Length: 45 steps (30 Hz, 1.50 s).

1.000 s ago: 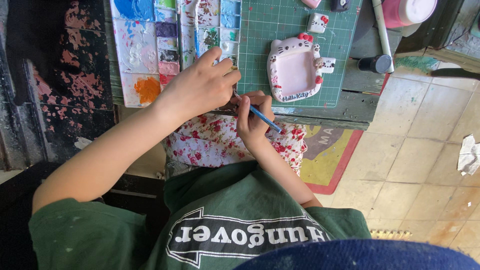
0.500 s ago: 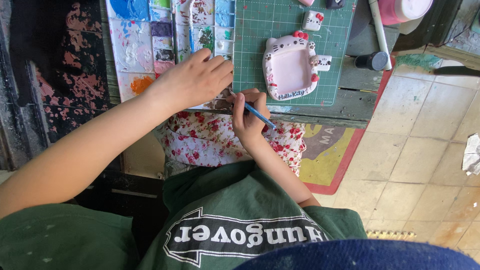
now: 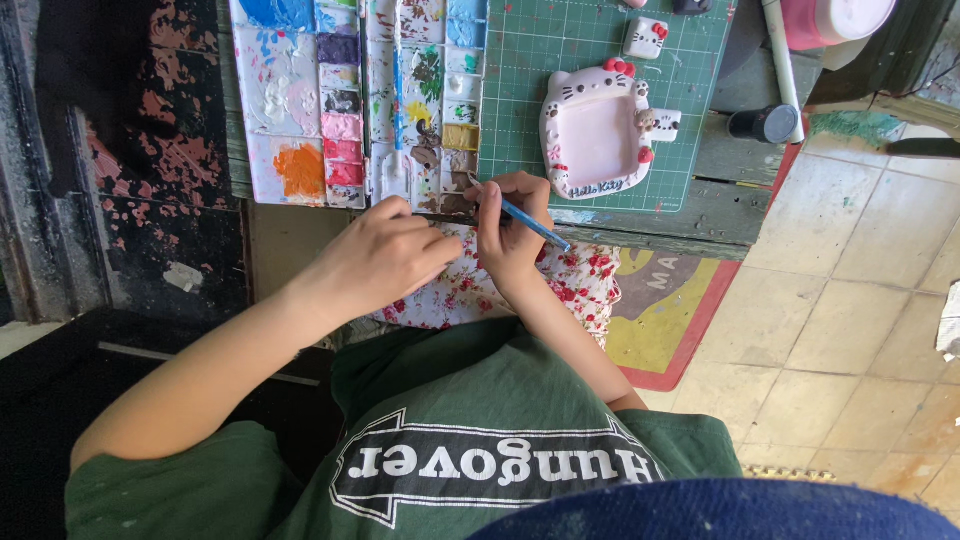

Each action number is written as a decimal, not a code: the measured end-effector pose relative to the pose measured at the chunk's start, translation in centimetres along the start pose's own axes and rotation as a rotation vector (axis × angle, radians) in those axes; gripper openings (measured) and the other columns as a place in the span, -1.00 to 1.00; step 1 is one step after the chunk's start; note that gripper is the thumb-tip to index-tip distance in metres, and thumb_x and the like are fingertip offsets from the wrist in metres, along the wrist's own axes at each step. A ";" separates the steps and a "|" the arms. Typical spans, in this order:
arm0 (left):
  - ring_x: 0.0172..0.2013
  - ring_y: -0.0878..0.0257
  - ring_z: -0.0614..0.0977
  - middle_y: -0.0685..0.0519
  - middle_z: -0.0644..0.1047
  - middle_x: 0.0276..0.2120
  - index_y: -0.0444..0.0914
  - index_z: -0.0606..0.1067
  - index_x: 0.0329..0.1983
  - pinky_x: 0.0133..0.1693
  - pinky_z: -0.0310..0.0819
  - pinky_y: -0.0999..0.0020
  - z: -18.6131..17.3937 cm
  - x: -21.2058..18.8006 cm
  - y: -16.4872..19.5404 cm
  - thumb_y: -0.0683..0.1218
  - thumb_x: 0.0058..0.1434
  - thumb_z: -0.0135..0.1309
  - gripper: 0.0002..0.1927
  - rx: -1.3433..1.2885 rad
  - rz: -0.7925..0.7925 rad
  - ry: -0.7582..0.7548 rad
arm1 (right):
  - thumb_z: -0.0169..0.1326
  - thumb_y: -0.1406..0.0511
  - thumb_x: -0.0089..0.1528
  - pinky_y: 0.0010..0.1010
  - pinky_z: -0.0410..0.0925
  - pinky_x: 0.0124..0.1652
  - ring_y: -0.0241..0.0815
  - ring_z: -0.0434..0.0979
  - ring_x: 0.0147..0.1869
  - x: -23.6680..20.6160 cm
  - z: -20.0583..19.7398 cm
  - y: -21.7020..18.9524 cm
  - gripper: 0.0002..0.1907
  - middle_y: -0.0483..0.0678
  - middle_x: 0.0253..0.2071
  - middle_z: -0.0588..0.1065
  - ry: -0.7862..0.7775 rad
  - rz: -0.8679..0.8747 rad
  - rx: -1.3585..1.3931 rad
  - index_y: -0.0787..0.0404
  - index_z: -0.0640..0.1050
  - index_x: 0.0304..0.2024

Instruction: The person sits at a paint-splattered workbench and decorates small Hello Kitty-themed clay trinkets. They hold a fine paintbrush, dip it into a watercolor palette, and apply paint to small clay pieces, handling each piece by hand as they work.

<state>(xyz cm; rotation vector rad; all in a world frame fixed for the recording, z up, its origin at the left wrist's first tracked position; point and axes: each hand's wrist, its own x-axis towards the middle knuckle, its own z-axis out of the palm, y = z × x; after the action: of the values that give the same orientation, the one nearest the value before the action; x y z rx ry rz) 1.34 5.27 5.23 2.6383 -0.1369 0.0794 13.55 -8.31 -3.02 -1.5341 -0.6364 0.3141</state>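
My right hand point(image 3: 508, 228) grips a thin blue paintbrush point(image 3: 532, 224), its tip at the near edge of a paint-stained palette point(image 3: 430, 100). My left hand point(image 3: 385, 258) lies with curled fingers against the table's front edge, just below that palette and touching the right hand's side; nothing shows in it. A white and pink cat-shaped frame point(image 3: 595, 135) rests on a green cutting mat point(image 3: 560, 40), just beyond the right hand. A second palette point(image 3: 295, 100) with blue, orange and pink paint sits to the left.
A white-handled brush point(image 3: 397, 120) lies on the palette. On the mat is a small white figure point(image 3: 645, 38). A white rod point(image 3: 780, 50), a black cap point(image 3: 765, 123) and a pink cup point(image 3: 835, 20) stand at the right. A floral cloth point(image 3: 585, 280) covers my lap above a rug point(image 3: 670, 320).
My left hand has drawn back off the palette to the table's front edge. The right hand with the brush has shifted slightly toward the palette's near corner.
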 end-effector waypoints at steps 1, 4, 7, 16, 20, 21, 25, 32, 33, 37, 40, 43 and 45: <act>-0.41 0.30 0.60 0.16 0.53 -0.53 -0.17 0.53 -0.38 -0.21 0.37 0.32 0.4 -0.1 0.3 -0.09 0.19 0.24 -0.88 0.042 0.009 0.002 | -0.05 0.45 0.46 -0.57 0.35 -0.37 -0.42 0.46 -0.40 -0.1 0.0 0.2 -0.88 0.01 -0.32 0.55 0.001 -0.001 0.005 0.31 0.26 -0.09; -0.43 0.27 0.57 0.15 0.51 -0.56 -0.17 0.50 -0.49 -0.24 0.35 0.30 1.7 -0.5 0.8 -0.01 0.21 0.24 -0.77 0.021 0.012 0.021 | -0.06 0.44 0.46 -0.56 0.38 -0.32 -0.39 0.51 -0.34 -0.3 -0.3 0.5 -0.89 0.02 -0.28 0.53 -0.013 -0.005 0.023 0.32 0.27 -0.06; -0.44 0.25 0.56 0.15 0.52 -0.59 -0.15 0.48 -0.56 -0.23 0.35 0.28 2.5 -1.1 0.8 0.05 0.23 0.25 -0.68 -0.005 -0.019 -0.007 | -0.07 0.45 0.47 -0.56 0.40 -0.28 -0.37 0.52 -0.30 -0.4 -0.8 0.6 -0.90 0.06 -0.22 0.53 -0.073 -0.016 0.048 0.32 0.27 -0.06; 0.10 0.21 0.47 0.12 0.54 0.02 -0.18 0.61 0.09 0.13 0.17 0.11 2.8 -1.3 -0.8 0.05 0.32 0.26 -0.66 0.296 -0.268 0.291 | 0.06 0.49 0.39 -0.46 0.37 -0.22 -0.25 0.49 -0.24 0.6 -0.4 -0.8 -0.87 0.06 -0.22 0.51 -0.149 -0.086 -0.128 0.32 0.35 -0.11; 0.23 0.23 0.42 0.16 0.52 0.08 -0.18 0.60 0.10 0.19 0.12 0.06 3.2 -1.0 -0.1 0.05 0.36 0.26 -0.67 0.294 -0.336 0.313 | 0.19 0.52 0.27 -0.33 0.38 -0.20 -0.03 0.51 -0.21 1.3 -0.1 -2.1 -0.77 0.04 -0.25 0.50 -0.184 -0.299 -0.356 0.27 0.39 -0.14; 0.23 0.23 0.42 0.17 0.52 0.08 -0.17 0.60 0.09 0.19 0.12 0.05 3.3 -1.0 -0.1 0.04 0.36 0.26 -0.68 0.288 -0.349 0.315 | 0.22 0.51 0.25 -0.29 0.40 -0.18 0.04 0.53 -0.16 1.5 0.2 -2.3 -0.74 0.03 -0.24 0.50 -0.192 -0.376 -0.407 0.26 0.40 -0.14; 0.27 0.24 0.41 0.21 0.52 0.11 -0.16 0.61 0.05 0.20 0.10 0.05 3.9 -1.0 0.3 0.01 0.34 0.25 -0.73 0.298 -0.395 0.331 | 0.31 0.49 0.16 -0.27 0.41 -0.27 0.03 0.54 -0.16 1.8 1.7 -2.7 -0.67 -0.01 -0.24 0.52 -0.155 -0.598 -0.595 0.23 0.43 -0.14; 0.33 0.24 0.37 0.22 0.51 0.15 -0.14 0.62 0.08 0.17 0.05 0.04 4.7 -1.3 0.7 0.04 0.36 0.23 -0.71 0.380 -0.419 0.352 | 0.28 0.54 0.17 -0.23 0.45 -0.26 0.08 0.56 -0.18 1.8 2.5 -2.8 -0.69 0.04 -0.27 0.50 -0.091 -0.647 -0.621 0.28 0.42 -0.17; 0.34 0.24 0.37 0.22 0.50 0.16 -0.13 0.62 0.09 0.18 0.05 0.05 4.9 -1.3 0.7 0.04 0.38 0.22 -0.71 0.389 -0.422 0.352 | 0.27 0.55 0.17 -0.23 0.45 -0.26 0.08 0.56 -0.19 1.8 2.5 -2.9 -0.70 0.04 -0.27 0.49 -0.090 -0.641 -0.622 0.29 0.42 -0.18; 0.36 0.23 0.36 0.23 0.50 0.19 -0.12 0.62 0.11 0.19 0.05 0.06 5.1 -1.3 0.7 0.05 0.39 0.22 -0.71 0.411 -0.432 0.342 | 0.26 0.56 0.16 -0.25 0.43 -0.28 0.06 0.56 -0.21 1.8 2.8 -2.9 -0.72 0.03 -0.29 0.49 -0.051 -0.646 -0.639 0.29 0.43 -0.21; 0.36 0.22 0.35 0.24 0.50 0.18 -0.12 0.62 0.10 0.18 0.04 0.06 5.0 -1.4 0.8 0.05 0.39 0.22 -0.71 0.409 -0.435 0.340 | 0.26 0.57 0.16 -0.25 0.44 -0.28 0.07 0.56 -0.20 1.7 2.7 -2.8 -0.72 0.03 -0.29 0.49 -0.055 -0.636 -0.631 0.29 0.43 -0.21; 0.36 0.21 0.35 0.23 0.50 0.18 -0.14 0.63 0.09 0.18 0.04 0.06 5.0 -1.3 0.8 0.05 0.40 0.23 -0.72 0.397 -0.432 0.349 | 0.25 0.56 0.18 -0.24 0.44 -0.25 0.06 0.57 -0.18 1.6 2.4 -2.6 -0.72 0.03 -0.28 0.49 -0.062 -0.605 -0.605 0.27 0.42 -0.19; 0.36 0.21 0.35 0.22 0.50 0.18 -0.15 0.63 0.09 0.19 0.03 0.06 5.0 -1.2 0.9 0.05 0.40 0.24 -0.72 0.387 -0.435 0.352 | 0.24 0.55 0.20 -0.24 0.45 -0.23 0.06 0.58 -0.15 1.7 1.8 -2.5 -0.71 0.02 -0.25 0.50 -0.076 -0.560 -0.558 0.25 0.41 -0.16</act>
<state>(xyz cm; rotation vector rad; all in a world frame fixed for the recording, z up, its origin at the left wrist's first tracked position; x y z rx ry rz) 0.20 2.21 1.21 2.9130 0.6252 0.4568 13.39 -5.96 -0.44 -1.7872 -1.2510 -0.2574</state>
